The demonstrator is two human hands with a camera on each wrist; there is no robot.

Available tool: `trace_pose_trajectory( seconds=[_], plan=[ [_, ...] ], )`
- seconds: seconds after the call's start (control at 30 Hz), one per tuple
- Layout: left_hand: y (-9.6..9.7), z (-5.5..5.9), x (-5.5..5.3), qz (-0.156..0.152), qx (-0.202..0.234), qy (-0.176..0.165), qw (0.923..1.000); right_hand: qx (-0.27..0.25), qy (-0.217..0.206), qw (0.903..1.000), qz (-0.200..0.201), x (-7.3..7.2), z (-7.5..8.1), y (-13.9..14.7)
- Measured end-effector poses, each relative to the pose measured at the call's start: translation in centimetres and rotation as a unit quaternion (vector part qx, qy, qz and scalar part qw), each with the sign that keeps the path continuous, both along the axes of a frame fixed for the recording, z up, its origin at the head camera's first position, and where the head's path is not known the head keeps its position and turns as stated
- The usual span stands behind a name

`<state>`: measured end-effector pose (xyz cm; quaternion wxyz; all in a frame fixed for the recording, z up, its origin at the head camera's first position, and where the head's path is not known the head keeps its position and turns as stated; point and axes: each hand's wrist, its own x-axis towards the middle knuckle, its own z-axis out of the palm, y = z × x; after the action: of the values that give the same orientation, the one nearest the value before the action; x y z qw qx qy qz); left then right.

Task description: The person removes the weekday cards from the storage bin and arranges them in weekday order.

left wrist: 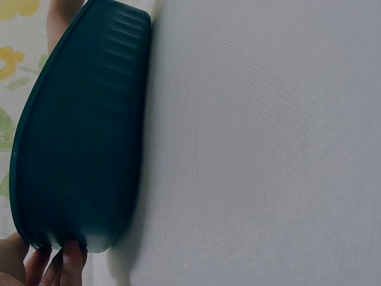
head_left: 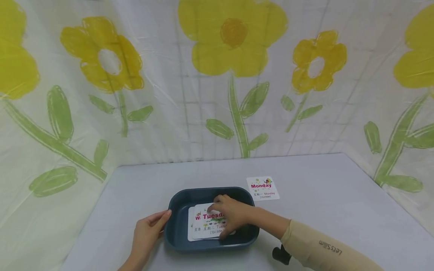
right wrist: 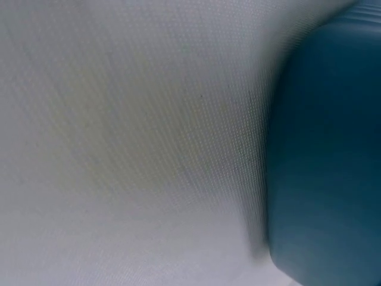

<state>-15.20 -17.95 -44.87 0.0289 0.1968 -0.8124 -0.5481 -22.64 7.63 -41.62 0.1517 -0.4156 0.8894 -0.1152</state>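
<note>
A dark blue plastic tray point(head_left: 177, 226) stands on the table, with several white weekday cards stacked in it. On top lies the Tuesday card point(head_left: 211, 221), overlapping another card point(head_left: 191, 234) whose red word starts with "W". My left hand point(head_left: 146, 230) grips the tray's left end, thumb at the rim and fingers against the outer wall. In the left wrist view, those fingertips point(left wrist: 71, 253) press the tray's end. My right hand point(head_left: 232, 212) reaches in over the right side and holds the Tuesday card, its fingers spread from top edge to bottom edge. The right wrist view shows only the tray's outer wall point(right wrist: 327, 155) and tabletop.
A Monday card point(head_left: 262, 188) lies face up on the white table point(head_left: 312, 188), just behind the tray's right corner. Under the right forearm is a small black object point(head_left: 281, 255). A curtain with yellow flowers point(head_left: 234, 34) hangs behind the table.
</note>
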Motion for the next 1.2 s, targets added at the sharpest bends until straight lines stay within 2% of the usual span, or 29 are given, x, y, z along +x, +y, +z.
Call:
trace_pose_trajectory(
  seconds=[0.33, 0.57, 0.9, 1.2],
  plan=[
    [0.0, 0.0, -0.2, -0.002, 0.007, 0.001, 1.0, 0.007, 0.004, 0.9999, 0.015, -0.1, -0.4, 0.0],
    [0.1, 0.1, -0.1, 0.001, 0.006, -0.003, 1.0, 0.016, 0.009, 0.9998, 0.002, -0.2, -0.7, 0.1],
    [0.1, 0.0, -0.1, 0.005, 0.006, -0.004, 1.0, 0.026, 0.033, 0.999, 0.014, 0.6, -1.2, -0.5],
    [0.0, 0.0, 0.0, 0.0, 0.017, 0.002, 0.9999, 0.0, -0.009, 0.9999, 0.007, 0.5, -0.9, -0.6]
  ],
)
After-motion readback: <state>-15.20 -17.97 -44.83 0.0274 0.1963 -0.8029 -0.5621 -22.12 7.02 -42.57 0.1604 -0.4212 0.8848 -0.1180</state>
